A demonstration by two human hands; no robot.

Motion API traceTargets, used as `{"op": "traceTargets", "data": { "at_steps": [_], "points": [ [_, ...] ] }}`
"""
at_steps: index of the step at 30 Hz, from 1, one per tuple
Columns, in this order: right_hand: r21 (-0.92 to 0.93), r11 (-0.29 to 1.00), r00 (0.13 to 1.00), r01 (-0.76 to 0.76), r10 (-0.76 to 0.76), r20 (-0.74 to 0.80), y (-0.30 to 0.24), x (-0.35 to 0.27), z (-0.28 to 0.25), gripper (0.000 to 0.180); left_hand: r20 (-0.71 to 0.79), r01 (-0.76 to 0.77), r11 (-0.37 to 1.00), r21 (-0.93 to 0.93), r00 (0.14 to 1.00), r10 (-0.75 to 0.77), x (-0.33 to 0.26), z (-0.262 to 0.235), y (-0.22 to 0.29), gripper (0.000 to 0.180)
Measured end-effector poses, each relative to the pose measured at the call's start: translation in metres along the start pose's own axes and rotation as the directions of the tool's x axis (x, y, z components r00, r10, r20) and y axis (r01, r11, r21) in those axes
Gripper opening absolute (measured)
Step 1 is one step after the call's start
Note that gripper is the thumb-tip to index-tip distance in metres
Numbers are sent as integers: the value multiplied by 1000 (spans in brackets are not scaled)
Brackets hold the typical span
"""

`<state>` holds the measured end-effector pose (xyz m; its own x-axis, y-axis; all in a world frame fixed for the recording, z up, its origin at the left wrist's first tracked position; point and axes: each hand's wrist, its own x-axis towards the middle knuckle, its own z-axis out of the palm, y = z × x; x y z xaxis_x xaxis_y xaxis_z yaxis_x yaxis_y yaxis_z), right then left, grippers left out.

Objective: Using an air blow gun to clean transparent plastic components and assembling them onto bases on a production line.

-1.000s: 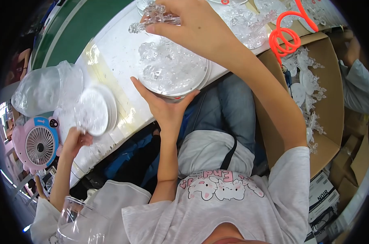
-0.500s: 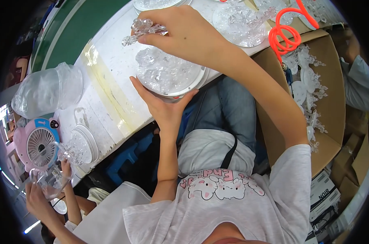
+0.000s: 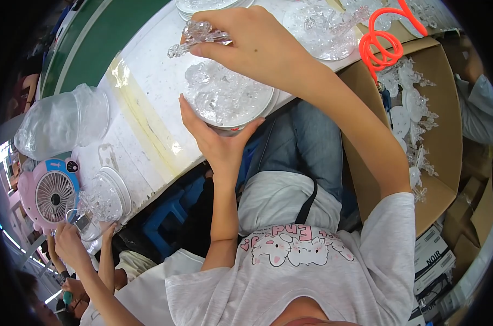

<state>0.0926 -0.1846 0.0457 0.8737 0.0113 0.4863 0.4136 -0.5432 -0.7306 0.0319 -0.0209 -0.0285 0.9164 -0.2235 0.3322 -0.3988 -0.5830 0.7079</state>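
Barely shifted in half a second, the right hand point(image 3: 245, 33) pinches clear plastic pieces point(image 3: 198, 36) by the far edge of a white plate point(image 3: 267, 100), suggesting a pause. The left hand point(image 3: 222, 145), fingers spread, cups its near rim on the bench point(image 3: 159, 68).

Tabletop point(image 3: 157, 65): brightly lit;
Tape point(image 3: 143, 120): streaked with glare;
Clear pieces point(image 3: 220, 91): dotted with highlights;
Picture rim: blackened, straight edges bent

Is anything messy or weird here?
Nothing looks clearly spilled or broken. The clear pieces in the cardboard box look messy, jumbled at different angles, and the red coiled hose hangs in loops by its edge.
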Motion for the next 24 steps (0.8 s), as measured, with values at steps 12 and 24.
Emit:
{"op": "traceTargets", "data": {
  "at_steps": [12, 24],
  "points": [
    [-116, 990, 996, -83, 78, -50, -13, -3, -2, 33, -6, 16, 1000, -5, 1000, -16, 1, -1, 0, 118],
    [-107, 984, 989, -143, 138, -61, -16, -6, 0, 38, -9, -6, 1000, 4, 1000, 6, 2, -1, 1, 118]
  ]
}}
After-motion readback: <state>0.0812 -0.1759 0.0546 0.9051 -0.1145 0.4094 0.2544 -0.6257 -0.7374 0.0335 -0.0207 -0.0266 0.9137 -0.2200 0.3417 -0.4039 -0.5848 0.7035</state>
